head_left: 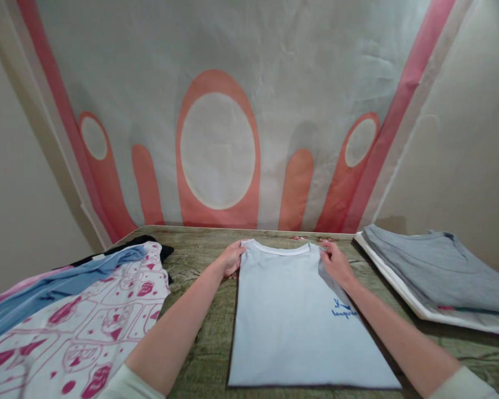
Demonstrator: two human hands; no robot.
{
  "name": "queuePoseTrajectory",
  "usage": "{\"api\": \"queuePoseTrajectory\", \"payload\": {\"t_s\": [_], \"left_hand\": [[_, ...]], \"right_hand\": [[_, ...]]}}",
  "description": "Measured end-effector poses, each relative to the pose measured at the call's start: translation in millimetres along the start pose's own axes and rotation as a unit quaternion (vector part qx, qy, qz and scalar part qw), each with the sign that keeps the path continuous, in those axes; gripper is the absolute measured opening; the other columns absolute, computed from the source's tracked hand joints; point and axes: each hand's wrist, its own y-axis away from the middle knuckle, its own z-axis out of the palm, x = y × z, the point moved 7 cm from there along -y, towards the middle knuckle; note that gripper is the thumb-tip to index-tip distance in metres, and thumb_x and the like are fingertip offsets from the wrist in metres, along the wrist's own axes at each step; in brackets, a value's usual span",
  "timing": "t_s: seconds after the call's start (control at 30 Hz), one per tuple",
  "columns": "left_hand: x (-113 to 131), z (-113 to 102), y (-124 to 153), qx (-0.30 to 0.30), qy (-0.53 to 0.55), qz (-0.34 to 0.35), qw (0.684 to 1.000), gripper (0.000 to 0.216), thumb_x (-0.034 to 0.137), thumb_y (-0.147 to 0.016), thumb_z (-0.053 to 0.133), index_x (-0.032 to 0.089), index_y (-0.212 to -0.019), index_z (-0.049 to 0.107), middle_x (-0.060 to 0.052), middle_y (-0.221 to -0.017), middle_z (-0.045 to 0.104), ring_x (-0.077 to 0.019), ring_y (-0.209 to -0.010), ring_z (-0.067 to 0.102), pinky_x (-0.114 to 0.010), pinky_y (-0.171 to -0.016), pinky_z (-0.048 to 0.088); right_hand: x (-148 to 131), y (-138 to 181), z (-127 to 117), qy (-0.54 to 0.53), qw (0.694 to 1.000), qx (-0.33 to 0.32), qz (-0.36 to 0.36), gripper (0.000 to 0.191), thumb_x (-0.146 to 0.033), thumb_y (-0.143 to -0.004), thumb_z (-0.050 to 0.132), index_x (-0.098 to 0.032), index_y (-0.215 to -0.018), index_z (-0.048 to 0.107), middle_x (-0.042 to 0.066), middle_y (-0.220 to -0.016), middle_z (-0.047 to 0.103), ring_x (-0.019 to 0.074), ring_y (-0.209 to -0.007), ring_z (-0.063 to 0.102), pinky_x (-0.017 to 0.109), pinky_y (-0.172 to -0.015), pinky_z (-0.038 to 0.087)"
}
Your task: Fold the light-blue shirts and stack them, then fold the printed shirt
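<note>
A pale blue T-shirt [291,316] lies flat in the middle of the table, folded into a long rectangle, its white collar at the far end and small blue writing near its right edge. My left hand [231,258] pinches its far left shoulder corner. At the far right shoulder corner my right hand [335,262] grips the cloth. Both forearms reach over the table on either side of the shirt.
A loose heap of clothes [79,316] lies at the left: white with pink print, a blue piece, pink and black ones beneath. A folded stack with a grey shirt [436,271] on top sits at the right. The table [199,327] has a greenish patterned surface; a banner wall stands behind.
</note>
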Motion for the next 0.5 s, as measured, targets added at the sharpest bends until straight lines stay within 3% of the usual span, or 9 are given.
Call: {"api": "queuePoseTrajectory", "payload": {"t_s": [0.1, 0.27, 0.37, 0.5], "left_hand": [[-1, -8, -3, 0.052, -0.142, 0.050, 0.987, 0.039, 0.014, -0.082, 0.049, 0.013, -0.121, 0.045, -0.007, -0.090, 0.066, -0.0165, -0.076, 0.064, -0.027, -0.066, 0.051], [6, -15, -5, 0.104, -0.282, 0.159, 0.940, 0.046, 0.008, -0.076, 0.052, 0.013, -0.121, 0.045, -0.010, -0.117, 0.056, -0.0177, -0.106, 0.054, -0.031, -0.093, 0.040], [11, -11, -1, 0.101, -0.410, 0.208, 0.882, 0.052, 0.010, -0.074, 0.054, 0.012, -0.125, 0.042, -0.012, -0.126, 0.049, -0.0193, -0.117, 0.045, -0.033, -0.101, 0.032], [13, -9, 6, 0.111, -0.564, 0.182, 0.798, 0.052, 0.023, -0.082, 0.051, 0.014, -0.131, 0.037, -0.012, -0.133, 0.043, -0.0223, -0.123, 0.038, -0.038, -0.101, 0.030]], "right_hand": [[0, 1, 2, 0.039, 0.999, -0.003, 0.005, 0.030, -0.027, -0.082, 0.037, -0.015, -0.106, 0.052, 0.008, -0.086, 0.064, 0.0212, -0.078, 0.058, 0.030, -0.068, 0.040], [2, -1, 6, 0.089, 0.996, -0.009, -0.002, 0.027, -0.026, -0.082, 0.041, -0.014, -0.103, 0.053, 0.009, -0.086, 0.063, 0.0205, -0.079, 0.057, 0.029, -0.070, 0.038], [0, -1, 6, 0.115, 0.993, -0.004, -0.015, 0.027, -0.026, -0.081, 0.044, -0.014, -0.103, 0.054, 0.009, -0.087, 0.063, 0.0213, -0.079, 0.056, 0.030, -0.069, 0.038], [-2, -1, 4, 0.139, 0.990, 0.001, -0.033, 0.026, -0.026, -0.081, 0.045, -0.013, -0.101, 0.056, 0.010, -0.091, 0.062, 0.0235, -0.085, 0.054, 0.033, -0.076, 0.039]]}}
